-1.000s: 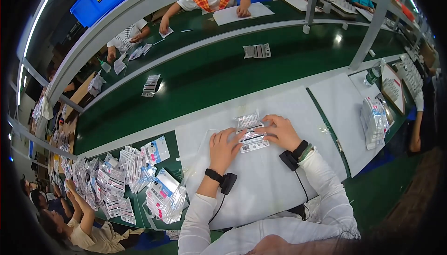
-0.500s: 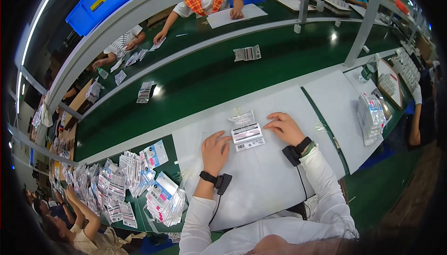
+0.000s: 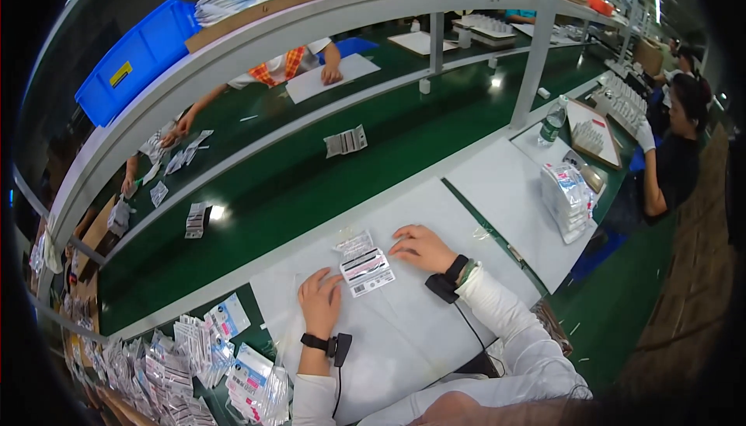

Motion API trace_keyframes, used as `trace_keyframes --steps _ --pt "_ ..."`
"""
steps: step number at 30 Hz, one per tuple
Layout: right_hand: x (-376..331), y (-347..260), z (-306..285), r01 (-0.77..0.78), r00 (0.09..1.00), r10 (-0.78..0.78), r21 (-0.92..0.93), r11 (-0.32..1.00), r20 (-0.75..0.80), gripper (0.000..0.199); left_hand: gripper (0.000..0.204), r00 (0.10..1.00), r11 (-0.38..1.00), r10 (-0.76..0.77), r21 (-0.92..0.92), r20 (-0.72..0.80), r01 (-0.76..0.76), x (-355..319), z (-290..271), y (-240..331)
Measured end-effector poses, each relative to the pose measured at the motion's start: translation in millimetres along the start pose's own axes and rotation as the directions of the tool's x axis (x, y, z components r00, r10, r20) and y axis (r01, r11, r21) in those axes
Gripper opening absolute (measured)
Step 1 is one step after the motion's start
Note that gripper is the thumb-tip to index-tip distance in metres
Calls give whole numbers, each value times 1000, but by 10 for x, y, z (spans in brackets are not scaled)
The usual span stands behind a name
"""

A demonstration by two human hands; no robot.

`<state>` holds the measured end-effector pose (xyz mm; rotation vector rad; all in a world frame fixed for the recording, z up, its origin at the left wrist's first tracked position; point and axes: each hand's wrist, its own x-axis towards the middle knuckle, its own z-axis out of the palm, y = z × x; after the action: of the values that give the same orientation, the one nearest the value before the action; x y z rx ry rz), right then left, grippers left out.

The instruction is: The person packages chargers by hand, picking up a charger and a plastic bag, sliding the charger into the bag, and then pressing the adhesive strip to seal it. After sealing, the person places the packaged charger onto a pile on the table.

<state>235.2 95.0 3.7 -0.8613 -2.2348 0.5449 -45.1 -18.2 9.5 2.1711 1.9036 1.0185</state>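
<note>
A heap of packets (image 3: 167, 356) lies at the desk's (image 3: 404, 348) far left. The left hand (image 3: 320, 302) has slid down, fingers spread flat beside the labelled packet (image 3: 367, 269). The right hand (image 3: 421, 247) has let go too, fingers loose just right of it, suggesting the packet is set down.

Both hands lie flat on the white desk (image 3: 404, 348), fingers spread. The left hand (image 3: 320, 302) sits just left of a labelled clear packet (image 3: 366, 270), fingertips near its edge; the right hand (image 3: 421, 247) rests just beside its right. A heap of similar packets (image 3: 194, 364) lies further left.
</note>
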Motion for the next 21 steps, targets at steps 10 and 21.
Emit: trace_keyframes --steps 10,21 --pt "112 -268 318 -375 925 289 470 799 247 12 21 995 991 102 84 -9 -101 -28 31 -63" --pt "1329 -267 174 -254 967 115 836 486 227 25 22 997 990 9 -138 -80 -20 -10 105 -83"
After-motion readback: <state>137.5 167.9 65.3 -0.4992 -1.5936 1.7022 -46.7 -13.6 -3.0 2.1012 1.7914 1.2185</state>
